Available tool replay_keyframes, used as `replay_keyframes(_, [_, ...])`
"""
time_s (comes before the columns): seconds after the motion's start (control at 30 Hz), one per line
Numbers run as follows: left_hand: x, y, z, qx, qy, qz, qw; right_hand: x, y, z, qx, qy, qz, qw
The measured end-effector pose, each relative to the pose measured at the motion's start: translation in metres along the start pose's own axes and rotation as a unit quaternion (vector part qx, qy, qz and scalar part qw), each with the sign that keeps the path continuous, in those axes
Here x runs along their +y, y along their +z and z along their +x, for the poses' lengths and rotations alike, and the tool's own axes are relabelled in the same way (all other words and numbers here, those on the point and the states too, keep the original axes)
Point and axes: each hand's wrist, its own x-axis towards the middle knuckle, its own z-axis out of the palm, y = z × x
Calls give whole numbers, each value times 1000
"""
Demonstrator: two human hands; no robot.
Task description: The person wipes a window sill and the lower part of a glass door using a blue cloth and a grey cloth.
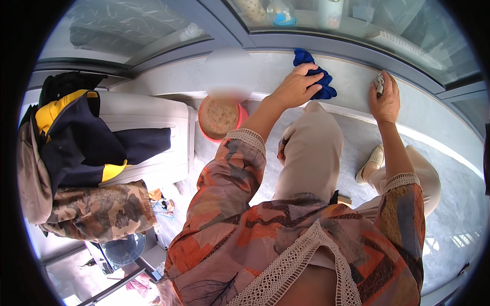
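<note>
A crumpled dark blue cloth lies on the pale stone ledge below the window. My left hand has its fingers curled over the cloth's near side. Farther right, my right hand holds a small crumpled grey-white rag against the same ledge. Part of that rag is hidden by the fingers. Left of my left forearm, a pink-red bowl with a brownish content stands low by the ledge. A round blurred patch covers the area just above it.
The grey window frame borders the ledge; bottles and a spiral notebook show behind its glass. To the left, a white appliance bears a navy-and-yellow garment and camouflage trousers. My knees bend close to the ledge.
</note>
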Motion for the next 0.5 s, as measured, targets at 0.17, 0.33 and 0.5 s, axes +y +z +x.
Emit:
replay_keyframes(0.17, [-43, -28, -42, 88, -109, 166, 976, 6, -2, -1, 11, -4, -3, 1000])
replay_keyframes(0.33, [-136, -112, -107, 51, -434, 374, 818, 12, -4, -1, 16, 1, -7, 1000])
replay_keyframes(0.5, [-198, -157, -146, 182, -540, 378, 729, -13, 0, -4, 0, 17, 9, 1000])
